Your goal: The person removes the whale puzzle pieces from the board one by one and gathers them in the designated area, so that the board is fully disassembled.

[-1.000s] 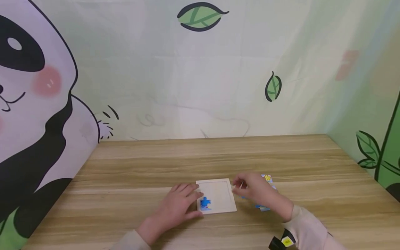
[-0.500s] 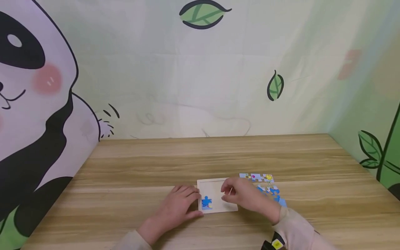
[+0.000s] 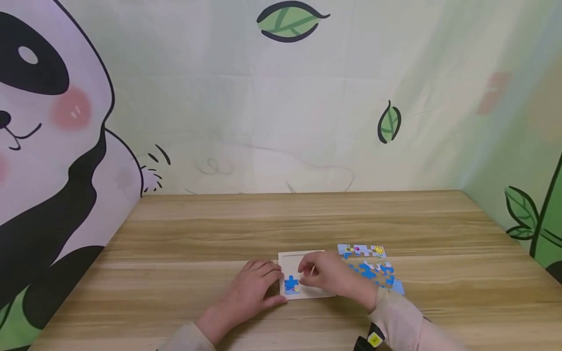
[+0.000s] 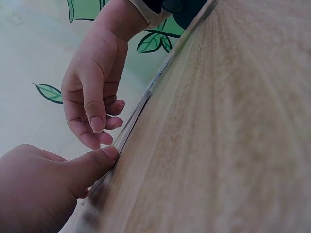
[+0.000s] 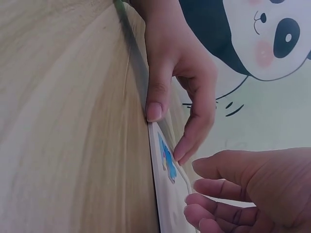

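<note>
A pale, shallow puzzle tray lies flat on the table. One blue jigsaw piece sits in its near left corner. My left hand holds the tray's left end, thumb at the near corner and index finger on the far edge in the right wrist view. Just over the middle of the tray hovers my right hand, its fingers bent. In the right wrist view its thumb and fingertips are apart, and no piece shows between them. Right of the tray lie several loose jigsaw pieces, partly covered by the right hand.
The wooden table reaches back to a wall cloth printed with a panda and leaves. A black device with a yellow label is strapped at the right wrist.
My right hand has moved left from beside the loose pieces to over the tray, uncovering more of those pieces. My left hand stays at the tray's left end.
</note>
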`<state>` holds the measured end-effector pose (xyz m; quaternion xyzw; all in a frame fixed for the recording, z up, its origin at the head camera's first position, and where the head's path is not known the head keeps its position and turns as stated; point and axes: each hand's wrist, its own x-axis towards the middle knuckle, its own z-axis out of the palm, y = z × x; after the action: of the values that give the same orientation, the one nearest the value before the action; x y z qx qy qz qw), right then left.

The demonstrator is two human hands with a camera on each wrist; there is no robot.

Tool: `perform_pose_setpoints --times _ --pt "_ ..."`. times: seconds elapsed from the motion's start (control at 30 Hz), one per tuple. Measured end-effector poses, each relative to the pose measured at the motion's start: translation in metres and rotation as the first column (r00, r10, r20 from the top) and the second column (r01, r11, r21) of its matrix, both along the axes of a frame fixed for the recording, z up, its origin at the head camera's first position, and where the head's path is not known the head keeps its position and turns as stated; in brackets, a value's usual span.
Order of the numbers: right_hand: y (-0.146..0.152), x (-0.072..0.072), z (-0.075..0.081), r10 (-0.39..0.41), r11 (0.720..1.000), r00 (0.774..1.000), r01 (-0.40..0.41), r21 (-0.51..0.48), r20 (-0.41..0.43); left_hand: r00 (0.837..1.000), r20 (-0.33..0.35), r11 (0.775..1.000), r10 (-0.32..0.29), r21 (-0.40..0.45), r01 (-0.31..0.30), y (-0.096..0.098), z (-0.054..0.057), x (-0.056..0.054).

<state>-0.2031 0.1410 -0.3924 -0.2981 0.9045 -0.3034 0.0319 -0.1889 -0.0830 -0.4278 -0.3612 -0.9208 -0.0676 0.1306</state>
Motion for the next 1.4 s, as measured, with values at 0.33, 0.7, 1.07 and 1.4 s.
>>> perform_pose_setpoints --times 0.33,0.7,1.07,1.4 --pt "-0.014 -0.004 -0.005 -0.003 1.0 0.999 0.003 0.029 0.032 0.998 -0.063 0.999 -0.017 0.033 0.019 -0.002 -0.004 -0.002" --pt "-0.018 -0.003 -0.003 -0.007 0.999 0.998 0.005 0.032 0.07 0.998 -0.051 0.999 -0.02 0.031 0.021 -0.001 -0.002 -0.001" --pt "-0.022 -0.004 -0.006 -0.049 0.998 0.996 0.046 0.048 0.072 0.999 -0.053 0.999 -0.015 0.033 0.016 -0.001 -0.005 -0.002" --pt "-0.023 -0.002 -0.003 -0.05 0.999 0.994 0.048 0.021 0.096 0.999 -0.047 0.999 -0.012 0.043 0.014 -0.001 -0.005 -0.001"
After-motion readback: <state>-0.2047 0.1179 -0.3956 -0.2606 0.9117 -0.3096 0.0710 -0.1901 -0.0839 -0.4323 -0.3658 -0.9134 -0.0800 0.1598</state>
